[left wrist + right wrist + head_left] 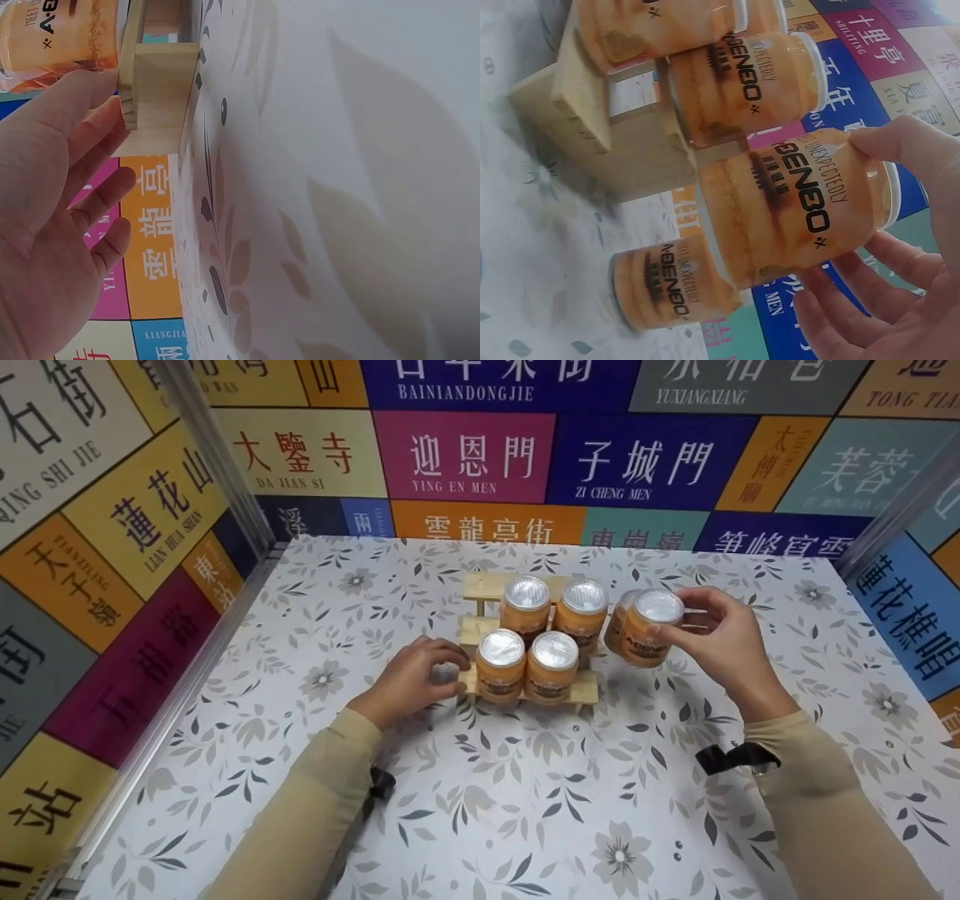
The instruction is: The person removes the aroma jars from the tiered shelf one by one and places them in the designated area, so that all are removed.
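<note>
My right hand (pixel 724 641) pinches an orange drink can (pixel 651 628) with a silver top near its upper end, thumb on one side and fingers on the other. In the right wrist view that can (pixel 795 206) is tilted beside the rack. My left hand (pixel 412 675) is at the left end of a small stepped wooden rack (pixel 480 585), thumb and index finger gripping the end of its lowest step (pixel 129 67). On the lowest step stand two cans (pixel 501 664), and two more cans (pixel 583 607) stand higher behind them.
Another orange can (pixel 671 285) stands on the table right of the rack, partly hidden behind the held can in the head view. A white cloth with grey leaves (pixel 510 810) covers the table. Panels of coloured street-name signs (pixel 465 457) stand behind and at both sides.
</note>
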The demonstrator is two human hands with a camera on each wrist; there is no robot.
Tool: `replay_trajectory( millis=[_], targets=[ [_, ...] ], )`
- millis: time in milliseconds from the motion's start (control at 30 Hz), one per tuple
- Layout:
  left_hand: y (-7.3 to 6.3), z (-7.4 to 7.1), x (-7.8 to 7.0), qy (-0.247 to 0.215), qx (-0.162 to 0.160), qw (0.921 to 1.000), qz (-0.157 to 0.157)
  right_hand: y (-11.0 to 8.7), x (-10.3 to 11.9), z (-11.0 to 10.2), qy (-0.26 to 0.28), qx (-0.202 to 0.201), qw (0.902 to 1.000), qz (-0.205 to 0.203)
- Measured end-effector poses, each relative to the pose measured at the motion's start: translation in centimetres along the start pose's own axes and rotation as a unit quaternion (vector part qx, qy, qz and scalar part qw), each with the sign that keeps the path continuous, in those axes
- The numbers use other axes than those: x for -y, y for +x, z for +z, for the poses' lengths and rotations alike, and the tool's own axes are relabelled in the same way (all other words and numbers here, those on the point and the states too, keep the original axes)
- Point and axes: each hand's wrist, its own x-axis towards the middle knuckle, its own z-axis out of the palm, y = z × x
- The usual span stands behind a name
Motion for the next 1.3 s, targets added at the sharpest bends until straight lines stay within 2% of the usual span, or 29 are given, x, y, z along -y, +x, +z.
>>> replay_trajectory(
  millis=[167,367,700,967,1300],
  targets=[
    [0.0,0.0,0.0,-0.004,-0.002,1.0000,-0.004,-0.2,-1.3,0.3,-0.033,0.029,0.9990,0.008],
    [0.0,0.0,0.1,-0.009,0.000,1.0000,-0.004,-0.1,-2.8,0.9,-0.054,0.056,0.9970,-0.003],
    [0.0,-0.1,0.2,-0.014,0.005,0.9998,-0.011,0.1,-4.9,1.6,-0.045,0.073,0.9960,-0.024],
    [-0.1,0.2,0.3,-0.007,-0.004,0.9999,0.010,0.0,-5.7,1.6,-0.030,0.091,0.9954,-0.013],
    [0.0,-0.1,0.4,-0.018,0.006,0.9998,-0.001,0.0,-6.0,1.1,-0.035,0.107,0.9936,-0.011]
  ],
)
